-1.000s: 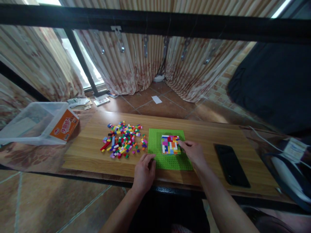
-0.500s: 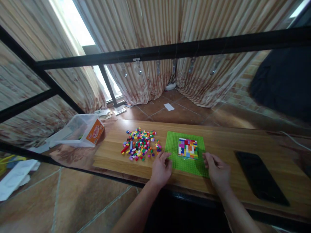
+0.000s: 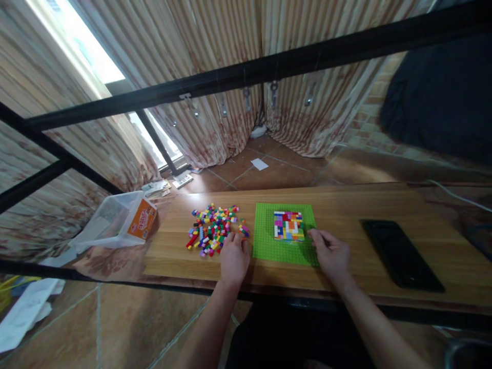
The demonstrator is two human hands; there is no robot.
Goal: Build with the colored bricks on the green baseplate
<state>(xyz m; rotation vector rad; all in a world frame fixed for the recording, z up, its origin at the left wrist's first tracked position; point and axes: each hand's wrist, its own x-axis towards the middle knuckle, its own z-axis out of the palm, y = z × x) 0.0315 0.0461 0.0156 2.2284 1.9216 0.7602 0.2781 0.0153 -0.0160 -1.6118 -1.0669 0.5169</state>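
My left hand (image 3: pixel 234 256) reaches over the front right part of a pile of loose toy bricks (image 3: pixel 211 230) in many colours. Its fingers are bent down and slightly apart, the tips partly hidden among the bricks. A green studded baseplate (image 3: pixel 263 246) lies to the right of the pile. On it sits a square block built of coloured bricks (image 3: pixel 289 226), with white, red, yellow and blue on top. My right hand (image 3: pixel 332 255) is at the baseplate's right edge, thumb and forefinger pinched together beside the built block. Whatever the pinch holds is too small to make out.
A black phone (image 3: pixel 402 254) lies on the wooden table (image 3: pixel 346 205) to the right. Past the table's left end stands a clear plastic box (image 3: pixel 103 220) with an orange label. A black metal bar (image 3: pixel 230 77) crosses beyond the table, before striped curtains (image 3: pixel 215 41).
My left hand has moved left from the baseplate's edge to the brick pile. My right hand stays pinched at the baseplate's right edge. The whole view has shifted somewhat.
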